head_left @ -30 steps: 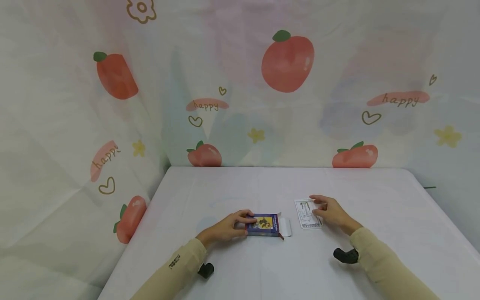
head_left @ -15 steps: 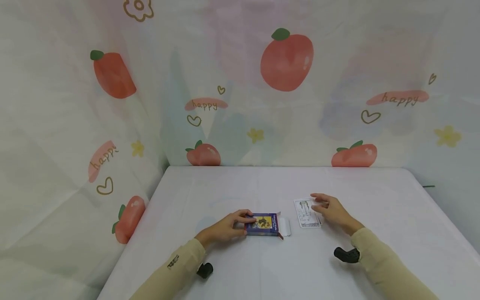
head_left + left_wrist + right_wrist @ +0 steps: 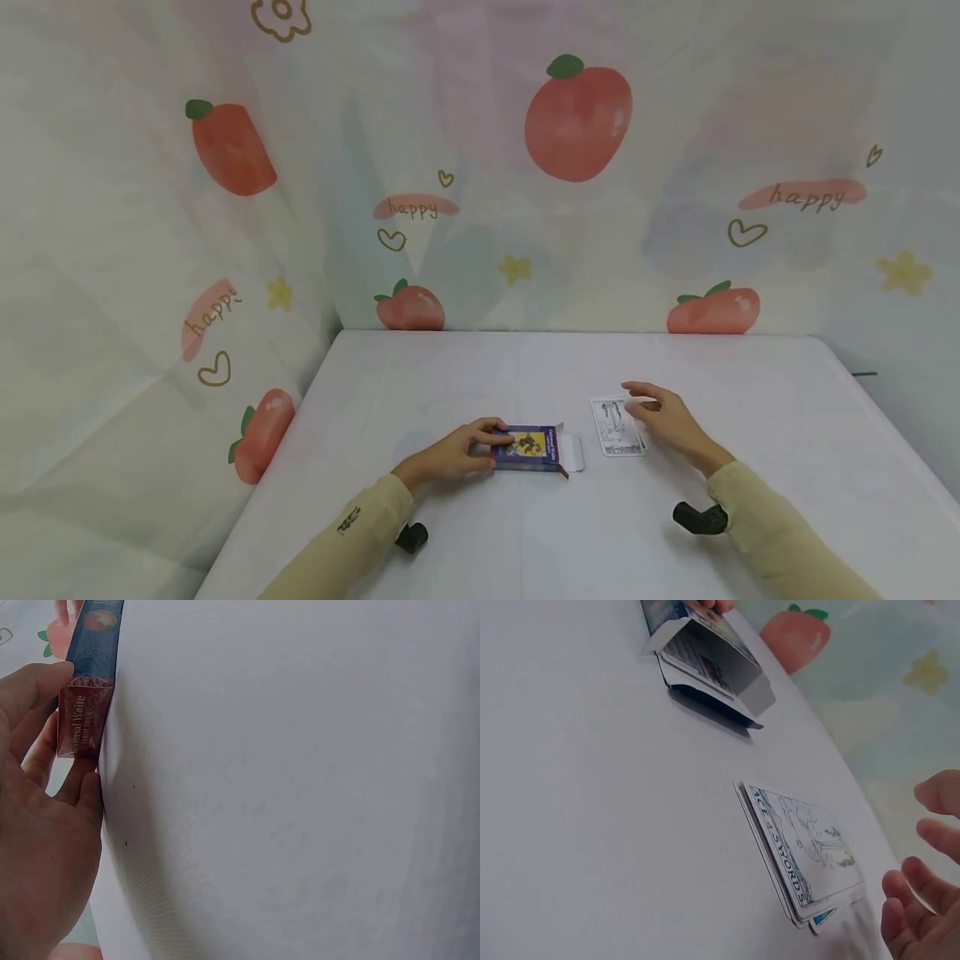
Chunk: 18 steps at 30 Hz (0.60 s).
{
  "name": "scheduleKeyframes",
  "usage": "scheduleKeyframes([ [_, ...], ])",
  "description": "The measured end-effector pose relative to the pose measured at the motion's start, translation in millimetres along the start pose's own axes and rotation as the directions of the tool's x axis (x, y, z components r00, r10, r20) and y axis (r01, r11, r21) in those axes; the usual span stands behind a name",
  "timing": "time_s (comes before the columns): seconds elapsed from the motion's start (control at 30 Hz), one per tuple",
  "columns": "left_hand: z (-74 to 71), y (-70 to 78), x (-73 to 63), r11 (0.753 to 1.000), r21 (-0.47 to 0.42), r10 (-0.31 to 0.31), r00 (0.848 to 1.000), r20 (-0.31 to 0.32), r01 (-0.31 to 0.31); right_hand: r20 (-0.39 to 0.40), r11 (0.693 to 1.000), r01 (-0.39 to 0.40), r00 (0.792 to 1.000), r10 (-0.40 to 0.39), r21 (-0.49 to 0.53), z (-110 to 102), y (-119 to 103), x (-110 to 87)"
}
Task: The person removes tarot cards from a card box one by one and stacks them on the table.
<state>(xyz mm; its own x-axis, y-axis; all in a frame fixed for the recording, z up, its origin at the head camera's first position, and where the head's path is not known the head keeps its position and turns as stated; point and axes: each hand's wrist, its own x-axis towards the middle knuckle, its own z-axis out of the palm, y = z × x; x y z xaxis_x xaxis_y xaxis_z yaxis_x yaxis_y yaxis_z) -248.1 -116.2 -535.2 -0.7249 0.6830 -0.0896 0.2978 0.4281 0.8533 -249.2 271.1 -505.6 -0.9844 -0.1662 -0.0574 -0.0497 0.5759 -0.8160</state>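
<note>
- Head view: one left hand [image 3: 453, 452], wrist low, grips the left end of one blue-and-yellow cardboard tarot box [image 3: 528, 450], its right end open.
- One right hand [image 3: 670, 419], fingers loosely bent around nothing, hangs just right of one stack of white printed cards [image 3: 617, 429], number unclear.
- Both lie on one white-covered table [image 3: 480, 375], stack right of box.

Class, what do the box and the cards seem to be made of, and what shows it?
Box: probably thin cardboard, printed, perhaps slightly glossy; its open flaps look like folded sheet, plain and pale inside.
Cards: likely stiff paper, smooth, possibly coated; they stack flat with thin pale edges.
</note>
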Motion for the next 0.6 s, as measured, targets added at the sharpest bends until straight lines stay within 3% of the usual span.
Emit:
scheduleKeyframes([
  [0.13,-0.6,0.7,-0.3,1.0,0.01,-0.003,1.0,-0.001,0.003,-0.052,0.995,0.095,0.994,-0.096,-0.034,8,-9,-3.4],
  [0.33,-0.9,4.1,-1.7,1.0,0.019,-0.014,1.0,-0.001,0.014,-0.109,0.97,0.234,0.965,-0.24,-0.065,25,-20,-11.4],
  [0.6,-0.4,5.9,-3.0,1.0,0.008,-0.021,1.0,-0.006,0.021,-0.065,0.963,0.237,0.967,-0.246,-0.132,41,-26,-15.7],
])
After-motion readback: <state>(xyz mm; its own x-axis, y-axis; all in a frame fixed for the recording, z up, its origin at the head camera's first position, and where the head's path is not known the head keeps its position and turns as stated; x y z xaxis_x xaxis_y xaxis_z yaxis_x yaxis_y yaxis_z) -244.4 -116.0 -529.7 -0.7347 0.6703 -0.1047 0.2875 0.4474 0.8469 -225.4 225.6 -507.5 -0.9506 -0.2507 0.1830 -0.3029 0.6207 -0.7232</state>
